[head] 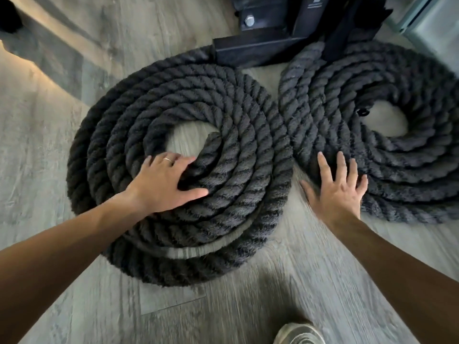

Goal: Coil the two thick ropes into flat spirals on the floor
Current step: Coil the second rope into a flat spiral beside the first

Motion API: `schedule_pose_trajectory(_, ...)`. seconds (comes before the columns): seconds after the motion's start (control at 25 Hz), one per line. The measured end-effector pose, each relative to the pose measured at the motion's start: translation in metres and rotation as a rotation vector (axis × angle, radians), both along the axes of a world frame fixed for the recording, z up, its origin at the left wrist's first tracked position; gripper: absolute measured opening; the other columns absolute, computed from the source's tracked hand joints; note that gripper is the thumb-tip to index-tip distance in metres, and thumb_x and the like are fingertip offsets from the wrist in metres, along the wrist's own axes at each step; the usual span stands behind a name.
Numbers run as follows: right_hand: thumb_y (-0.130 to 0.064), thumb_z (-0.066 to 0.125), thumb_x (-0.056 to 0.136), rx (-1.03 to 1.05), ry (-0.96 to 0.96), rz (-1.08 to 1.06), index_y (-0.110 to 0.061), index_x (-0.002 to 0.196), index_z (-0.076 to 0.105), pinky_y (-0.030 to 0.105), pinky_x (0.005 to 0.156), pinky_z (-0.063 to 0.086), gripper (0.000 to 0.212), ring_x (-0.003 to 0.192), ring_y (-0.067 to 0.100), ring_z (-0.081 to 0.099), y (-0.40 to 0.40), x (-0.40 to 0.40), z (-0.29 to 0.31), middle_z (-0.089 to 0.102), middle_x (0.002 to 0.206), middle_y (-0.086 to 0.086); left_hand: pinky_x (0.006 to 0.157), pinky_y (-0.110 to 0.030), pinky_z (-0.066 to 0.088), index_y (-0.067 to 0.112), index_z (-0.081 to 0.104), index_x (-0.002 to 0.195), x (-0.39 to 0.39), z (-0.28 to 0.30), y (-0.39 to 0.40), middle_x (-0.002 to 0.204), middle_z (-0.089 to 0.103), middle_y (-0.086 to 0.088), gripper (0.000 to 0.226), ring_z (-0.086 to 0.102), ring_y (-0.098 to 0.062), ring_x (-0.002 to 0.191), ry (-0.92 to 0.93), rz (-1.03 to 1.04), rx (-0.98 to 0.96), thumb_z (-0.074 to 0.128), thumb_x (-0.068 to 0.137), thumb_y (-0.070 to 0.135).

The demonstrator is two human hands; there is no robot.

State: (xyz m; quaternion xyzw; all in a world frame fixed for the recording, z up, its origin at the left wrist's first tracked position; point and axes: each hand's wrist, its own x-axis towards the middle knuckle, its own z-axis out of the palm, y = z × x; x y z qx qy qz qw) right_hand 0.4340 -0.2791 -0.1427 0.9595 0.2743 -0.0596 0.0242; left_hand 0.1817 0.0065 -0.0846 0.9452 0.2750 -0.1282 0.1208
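Pressing down with straight fingers, my left hand [162, 183] lies flat on the inner turns of the left rope coil [178, 167], holding nothing; a thin ring [168, 159] sits on one finger. My right hand [339, 187] is spread wide, fingers straight, its fingertips on the near-left edge of the right rope coil [387, 135] and its heel over the floor [285, 301] in the narrow gap between the two spirals. Both coils lie flat on the grey wood-look floor, just beside each other, almost touching at mid-height. At the far edge a black metal base [270, 43] with a bolt [249, 21] stands against both coils; a small pale label high on it is too blurred to read. The left coil's outermost turn sits loose at the near side, with floor showing through. Open floor stretches to the left and toward me, where the toe of my shoe [298, 333] shows.
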Motion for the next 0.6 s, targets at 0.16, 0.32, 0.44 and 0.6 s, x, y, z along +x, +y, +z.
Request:
schedule_pose_trajectory(0.16, -0.047, 0.023, 0.106, 0.047, -0.091, 0.088, -0.026, 0.159, 0.02, 0.064, 0.115, 0.021, 0.057, 0.15, 0.036, 0.022, -0.011, 0.013, -0.011, 0.024, 0.166, 0.012, 0.09, -0.048, 0.049, -0.002, 0.043, 0.141, 0.038, -0.029, -0.017, 0.113, 0.067, -0.02, 0.111, 0.066, -0.039, 0.102, 0.011, -0.09, 0.176, 0.026, 0.081, 0.09)
schedule_pose_trajectory(0.32, -0.052, 0.024, 0.102, -0.042, -0.131, 0.297, -0.026, 0.156, 0.028, 0.071, 0.112, 0.022, 0.06, 0.14, 0.035, 0.034, -0.034, 0.046, -0.004, 0.033, 0.16, 0.011, 0.064, -0.047, 0.047, -0.009, 0.054, 0.117, 0.048, -0.037, -0.041, 0.085, 0.065, -0.022, 0.093, 0.062, -0.041, 0.076, -0.038, -0.08, 0.324, 0.028, 0.089, 0.076)
schedule_pose_trajectory(0.44, -0.051, 0.027, 0.102, -0.065, -0.13, 0.387, -0.023, 0.155, 0.032, 0.073, 0.11, 0.025, 0.061, 0.135, 0.038, 0.036, -0.04, 0.057, 0.001, 0.034, 0.158, 0.013, 0.069, -0.044, 0.044, -0.004, 0.048, 0.117, 0.062, -0.033, -0.067, 0.087, 0.066, -0.018, 0.091, 0.062, -0.038, 0.083, 0.035, 0.062, 0.293, 0.016, 0.091, 0.077)
schedule_pose_trajectory(0.6, -0.059, 0.02, 0.1, -0.073, -0.052, 0.346, -0.029, 0.156, 0.029, 0.064, 0.117, 0.021, 0.064, 0.14, 0.035, 0.029, -0.041, 0.058, 0.002, 0.03, 0.161, 0.008, 0.09, -0.041, 0.043, 0.007, 0.039, 0.131, 0.074, -0.034, -0.078, 0.119, 0.063, -0.01, 0.089, 0.058, -0.033, 0.112, 0.05, 0.204, 0.18, 0.024, 0.086, 0.082)
